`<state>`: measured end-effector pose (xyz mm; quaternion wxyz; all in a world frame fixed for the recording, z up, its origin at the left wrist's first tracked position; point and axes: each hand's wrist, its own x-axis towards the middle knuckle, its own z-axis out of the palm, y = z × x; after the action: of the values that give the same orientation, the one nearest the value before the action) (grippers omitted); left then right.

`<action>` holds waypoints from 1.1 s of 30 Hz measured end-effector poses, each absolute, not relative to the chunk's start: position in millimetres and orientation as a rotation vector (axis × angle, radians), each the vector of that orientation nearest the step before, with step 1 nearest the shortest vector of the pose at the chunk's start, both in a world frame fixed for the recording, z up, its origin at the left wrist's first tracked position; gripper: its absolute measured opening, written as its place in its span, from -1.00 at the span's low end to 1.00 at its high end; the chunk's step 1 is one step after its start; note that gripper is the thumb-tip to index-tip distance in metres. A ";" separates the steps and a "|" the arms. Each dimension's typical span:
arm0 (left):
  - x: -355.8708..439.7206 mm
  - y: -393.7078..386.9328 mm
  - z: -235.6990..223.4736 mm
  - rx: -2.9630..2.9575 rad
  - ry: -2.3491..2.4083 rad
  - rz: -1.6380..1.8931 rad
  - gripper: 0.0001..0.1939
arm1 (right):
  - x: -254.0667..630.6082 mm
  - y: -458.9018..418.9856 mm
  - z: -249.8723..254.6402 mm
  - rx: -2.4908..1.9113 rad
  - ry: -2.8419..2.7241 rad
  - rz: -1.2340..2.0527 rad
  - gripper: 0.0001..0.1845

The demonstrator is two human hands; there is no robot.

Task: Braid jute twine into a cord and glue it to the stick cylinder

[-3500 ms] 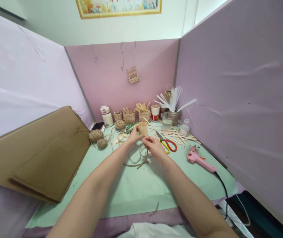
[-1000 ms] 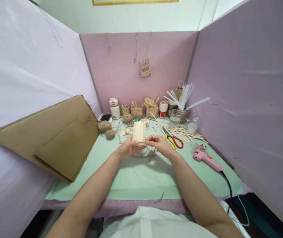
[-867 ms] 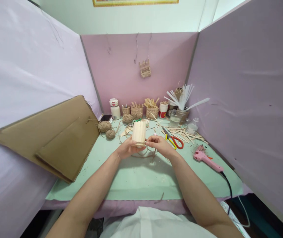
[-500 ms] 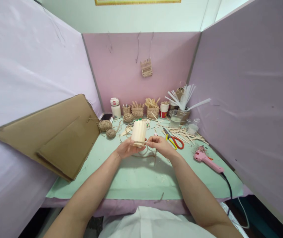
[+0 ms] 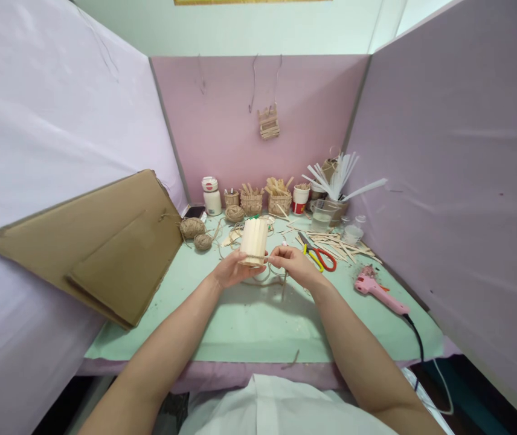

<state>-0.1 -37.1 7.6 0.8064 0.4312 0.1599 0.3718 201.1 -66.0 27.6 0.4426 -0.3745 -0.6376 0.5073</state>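
Note:
My left hand (image 5: pixel 232 270) is closed around the lower left of a cup made of pale wooden craft sticks (image 5: pixel 253 238), held above the table and slightly tilted. A strand of twine (image 5: pixel 255 258) runs round the cup near its base. My right hand (image 5: pixel 291 263) pinches the twine just right of the cup, fingertips close to its wall. Loose twine (image 5: pixel 263 284) hangs below and curls over the table between the hands. Red-and-yellow-handled scissors (image 5: pixel 319 254) lie to the right of my right hand.
A pink glue gun (image 5: pixel 380 291) with a black cord lies at the right. Loose wooden sticks (image 5: pixel 344 246) are scattered behind the scissors. Twine balls (image 5: pixel 192 228) sit at the left, beside leaning cardboard (image 5: pixel 118 248). Stick-filled baskets (image 5: pixel 279 204) and a white jar (image 5: pixel 212 199) line the back.
The hands and cup stay nearly in place. The twine around the cup sits slightly higher on its wall than before. The camera view has shifted slightly.

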 end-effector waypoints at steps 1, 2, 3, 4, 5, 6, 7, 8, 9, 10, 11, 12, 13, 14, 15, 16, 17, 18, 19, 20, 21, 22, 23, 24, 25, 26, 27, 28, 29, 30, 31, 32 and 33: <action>0.2 -37.6 8.0 0.924 0.344 0.797 -0.53 | 200.9 -66.0 27.5 -0.930 -1.578 1.256 -0.69; 0.4 -38.1 8.5 0.925 0.344 0.798 -0.52 | 200.7 -66.2 27.7 -0.934 -1.575 1.253 -0.69; 0.6 -38.7 9.1 0.926 0.340 0.797 -0.52 | 200.5 -66.5 28.1 -0.939 -1.572 1.251 -0.68; 0.8 -39.2 9.7 0.928 0.336 0.796 -0.51 | 200.4 -66.9 28.7 -0.946 -1.572 1.249 -0.68; 0.9 -39.8 10.2 0.932 0.332 0.797 -0.51 | 200.4 -67.3 29.4 -0.955 -1.576 1.248 -0.67; 1.1 -40.4 10.8 0.938 0.329 0.799 -0.51 | 200.3 -67.7 30.0 -0.965 -1.583 1.247 -0.66; 1.1 -40.9 11.2 0.945 0.328 0.801 -0.51 | 200.4 -68.0 30.6 -0.977 -1.591 1.247 -0.66; 1.2 -41.2 11.4 0.953 0.328 0.803 -0.51 | 200.4 -68.1 30.9 -0.987 -1.600 1.246 -0.65; 1.2 -41.4 11.4 0.961 0.329 0.805 -0.52 | 200.4 -68.1 30.9 -0.995 -1.608 1.247 -0.65; 1.1 -41.4 11.2 0.967 0.330 0.806 -0.52 | 200.3 -67.9 30.6 -1.003 -1.614 1.248 -0.64; 1.1 -41.2 10.8 0.969 0.332 0.805 -0.51 | 200.3 -67.5 30.2 -1.010 -1.617 1.250 -0.64; 1.0 -40.9 10.3 0.970 0.334 0.803 -0.51 | 200.2 -67.1 29.7 -1.018 -1.617 1.253 -0.63; 1.1 -40.5 9.7 0.968 0.338 0.800 -0.50 | 200.2 -66.7 29.1 -1.029 -1.617 1.257 -0.62; 1.2 -40.1 9.1 0.964 0.341 0.796 -0.50 | 200.3 -66.2 28.6 -1.041 -1.616 1.263 -0.61; 1.5 -39.8 8.7 0.961 0.344 0.792 -0.50 | 200.5 -65.7 28.1 -1.053 -1.616 1.269 -0.60; 1.9 -39.6 8.4 0.961 0.345 0.788 -0.50 | 200.9 -65.2 27.6 -1.061 -1.618 1.276 -0.60; 2.4 -39.6 8.3 0.963 0.345 0.785 -0.51 | 201.4 -64.6 27.0 -1.066 -1.623 1.284 -0.60; 3.0 -39.7 8.3 0.966 0.344 0.783 -0.51 | 202.0 -63.8 26.2 -1.067 -1.628 1.293 -0.59; 3.6 -40.0 8.3 0.969 0.342 0.782 -0.51 | 202.7 -63.0 25.2 -1.062 -1.633 1.304 -0.59; 4.2 -40.4 8.3 0.969 0.339 0.780 -0.51 | 203.2 -62.2 24.1 -1.052 -1.638 1.317 -0.59; 4.6 -40.8 8.2 0.965 0.334 0.778 -0.51 | 203.5 -61.4 23.0 -1.040 -1.643 1.331 -0.59; 4.8 -41.2 8.1 0.956 0.328 0.775 -0.51 | 203.6 -60.7 22.1 -1.025 -1.646 1.347 -0.58; 4.8 -41.6 8.0 0.946 0.324 0.772 -0.51 | 203.2 -60.4 21.8 -1.012 -1.647 1.361 -0.58; 4.5 -42.0 7.9 0.935 0.321 0.770 -0.51 | 202.6 -60.5 22.3 -1.002 -1.646 1.375 -0.57; 4.2 -42.4 7.9 0.925 0.317 0.772 -0.51 | 201.6 -61.1 23.6 -0.997 -1.643 1.384 -0.56; 3.8 -42.8 8.1 0.916 0.314 0.776 -0.51 | 200.5 -62.5 25.7 -0.998 -1.640 1.390 -0.55; 3.5 -43.3 8.5 0.910 0.309 0.778 -0.51 | 199.5 -64.5 28.5 -1.002 -1.634 1.390 -0.54; 3.3 -43.9 9.0 0.907 0.302 0.779 -0.51 | 198.7 -67.3 31.5 -1.009 -1.627 1.385 -0.54; 3.5 -44.6 9.7 0.905 0.293 0.777 -0.50 | 198.4 -70.6 34.3 -1.020 -1.620 1.378 -0.54; 4.0 -45.3 10.4 0.907 0.284 0.771 -0.49 | 198.9 -74.5 36.5 -1.032 -1.610 1.369 -0.54; 5.1 -46.1 11.1 0.911 0.277 0.761 -0.49 | 200.2 -78.9 37.8 -1.045 -1.601 1.359 -0.54; 6.6 -47.0 11.4 0.917 0.275 0.750 -0.49 | 202.6 -83.5 37.9 -1.059 -1.592 1.348 -0.54; 8.5 -47.8 11.5 0.926 0.275 0.737 -0.50 | 206.0 -88.4 36.9 -1.074 -1.587 1.334 -0.54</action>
<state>8.5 -47.8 11.5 0.8210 0.4350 0.1294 0.3464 206.0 -88.4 36.9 0.3924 -0.4231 -0.6252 0.5256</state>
